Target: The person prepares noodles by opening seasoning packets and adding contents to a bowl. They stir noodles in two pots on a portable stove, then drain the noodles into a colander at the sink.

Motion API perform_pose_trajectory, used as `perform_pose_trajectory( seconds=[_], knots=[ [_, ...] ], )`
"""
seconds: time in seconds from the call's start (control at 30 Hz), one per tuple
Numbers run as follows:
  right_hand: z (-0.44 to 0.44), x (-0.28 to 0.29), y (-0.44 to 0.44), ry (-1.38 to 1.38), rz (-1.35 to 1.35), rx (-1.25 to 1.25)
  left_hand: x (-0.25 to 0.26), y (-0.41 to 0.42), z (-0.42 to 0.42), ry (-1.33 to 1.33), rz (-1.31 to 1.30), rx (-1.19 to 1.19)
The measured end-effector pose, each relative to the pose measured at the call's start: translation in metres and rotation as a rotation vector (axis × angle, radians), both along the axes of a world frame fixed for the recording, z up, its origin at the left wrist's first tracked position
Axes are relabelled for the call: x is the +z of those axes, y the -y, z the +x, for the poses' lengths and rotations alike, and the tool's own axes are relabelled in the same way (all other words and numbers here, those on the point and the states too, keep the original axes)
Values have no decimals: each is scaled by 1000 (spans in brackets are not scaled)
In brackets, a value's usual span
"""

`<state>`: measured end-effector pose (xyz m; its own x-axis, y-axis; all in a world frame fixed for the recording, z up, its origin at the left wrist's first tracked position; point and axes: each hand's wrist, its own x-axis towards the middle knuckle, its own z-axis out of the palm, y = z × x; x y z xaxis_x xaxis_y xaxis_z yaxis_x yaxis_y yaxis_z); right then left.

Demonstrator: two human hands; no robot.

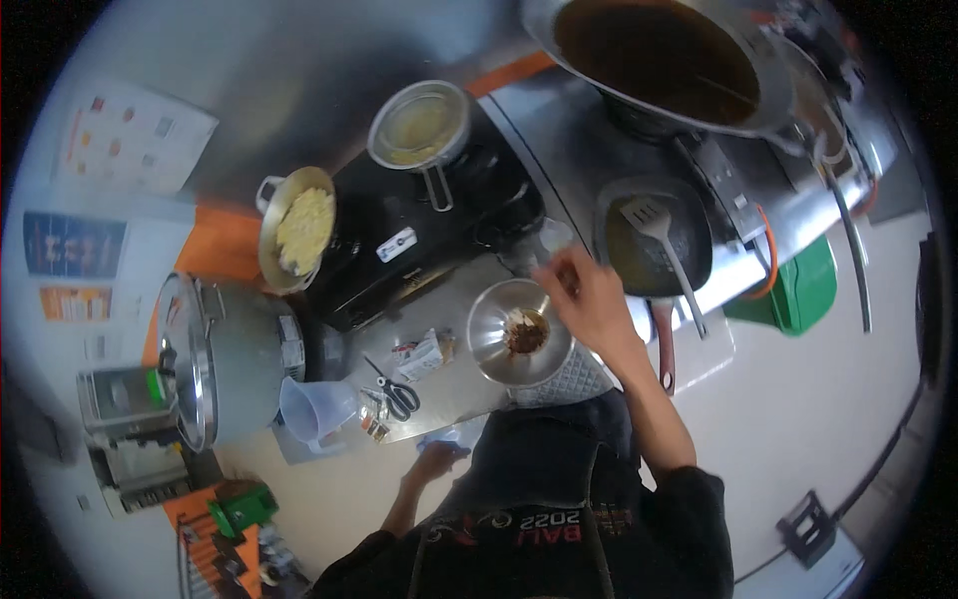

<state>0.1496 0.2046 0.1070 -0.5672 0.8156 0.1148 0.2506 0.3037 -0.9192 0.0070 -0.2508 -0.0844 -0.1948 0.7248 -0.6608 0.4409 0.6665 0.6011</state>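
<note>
A stainless steel mixing bowl (490, 348) sits on the steel counter in front of me. Brown powder (527, 337) and some pale powder lie in its bottom. My right hand (591, 299) is over the bowl's right rim, fingers bent together; whether they pinch anything is hidden. Just beyond it stands a small clear plastic container (555, 236). Low by the counter's front edge, my left hand (438, 460) grips what looks like a bluish clear plastic bag (453, 436). A torn packet (423, 356) and black-handled scissors (398, 397) lie left of the bowl.
A black gas stove (441, 239) carries a sieve (419, 127) and a pan of yellow food (305, 228). A big wok of dark liquid (658, 60) and a square frying pan (655, 239) with a slotted turner (651, 221) stand right. Left are a plastic jug (314, 412) and large pot (247, 359).
</note>
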Motion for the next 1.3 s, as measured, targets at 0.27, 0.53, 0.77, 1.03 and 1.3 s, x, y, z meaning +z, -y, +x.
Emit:
perform_pose_trajectory(
  seconds=[0.27, 0.53, 0.77, 1.03, 1.3],
  knots=[
    [-184, -11, -80, 465, 341, 175, -128, 108, 70, -240, 128, 355],
    [-213, -17, -120, 343, -213, 247, -162, 155, 166, -354, 260, 192],
    [-196, 40, -128, 292, 187, 227, -225, 131, 117, 583, 295, 1037],
    [-204, 69, -104, 237, 520, 225, -218, 190, 56, 1344, 521, 1523],
    [-359, 79, -10, 421, 1030, 472, -232, 177, 56, 1325, 867, 1309]
  ],
)
